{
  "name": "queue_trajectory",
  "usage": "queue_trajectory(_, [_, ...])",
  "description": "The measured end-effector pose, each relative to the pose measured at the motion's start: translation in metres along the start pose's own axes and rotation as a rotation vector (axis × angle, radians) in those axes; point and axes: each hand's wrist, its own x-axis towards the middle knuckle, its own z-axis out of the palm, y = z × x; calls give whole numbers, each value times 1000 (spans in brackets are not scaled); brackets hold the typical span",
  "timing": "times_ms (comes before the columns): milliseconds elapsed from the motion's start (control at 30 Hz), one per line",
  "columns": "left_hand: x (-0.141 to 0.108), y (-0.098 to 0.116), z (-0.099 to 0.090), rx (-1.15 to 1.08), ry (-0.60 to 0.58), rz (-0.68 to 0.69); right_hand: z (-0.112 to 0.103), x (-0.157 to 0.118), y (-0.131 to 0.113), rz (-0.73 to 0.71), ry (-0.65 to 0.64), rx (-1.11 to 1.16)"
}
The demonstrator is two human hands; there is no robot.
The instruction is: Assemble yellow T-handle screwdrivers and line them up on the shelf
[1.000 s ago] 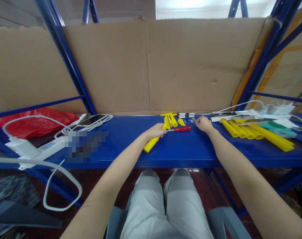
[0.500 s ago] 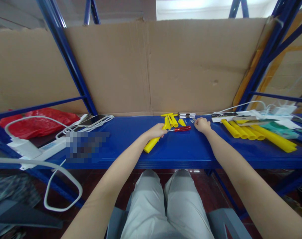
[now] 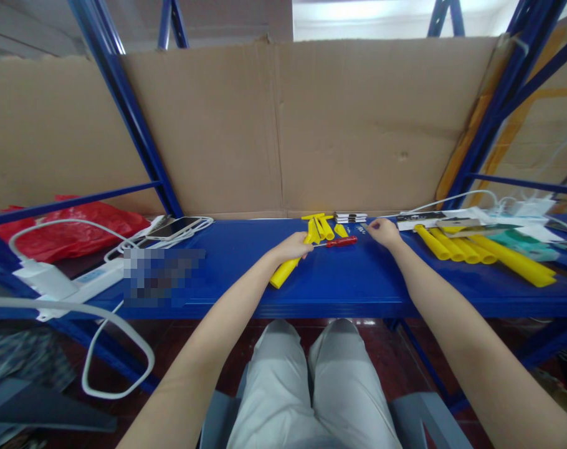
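Observation:
My left hand [image 3: 295, 247] is wrapped round a yellow plastic handle-like piece [image 3: 283, 274], whose wide hollow end points toward me. Just right of that hand lies a screwdriver [image 3: 342, 241] with a red handle, its shaft toward the yellow piece. My right hand [image 3: 384, 233] is low over the table with thumb and fingers pinched together. Whatever the pinch holds is too small to make out. Beside its fingertips lie several tiny metal parts, apparently screws [image 3: 361, 229]. Behind the left hand are several more yellow pieces [image 3: 328, 229] and a stack of black-and-white strips [image 3: 351, 217].
More yellow tubes [image 3: 456, 246] lie on the right with a knife-like blade [image 3: 486, 231] over them. A phone [image 3: 175, 228], a white power strip [image 3: 96, 274] with cables and a red bag [image 3: 78, 227] occupy the left. A cardboard sheet [image 3: 283, 125] stands behind the blue table [image 3: 237, 268].
My right hand has shifted slightly and turned, and its pinched fingertips now show beside the tiny parts. The left hand keeps its hold on the yellow piece. The screwdriver has moved marginally left.

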Motion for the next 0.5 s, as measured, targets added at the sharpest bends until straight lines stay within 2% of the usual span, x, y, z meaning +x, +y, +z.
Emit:
queue_trajectory(300, [0, -1, -1, -45, 2, -4, -4, -3, -5, 11, -2, 41])
queue_trajectory(500, [8, 5, 1, -270, -18, -51, -4, -5, -7, 7, -15, 47])
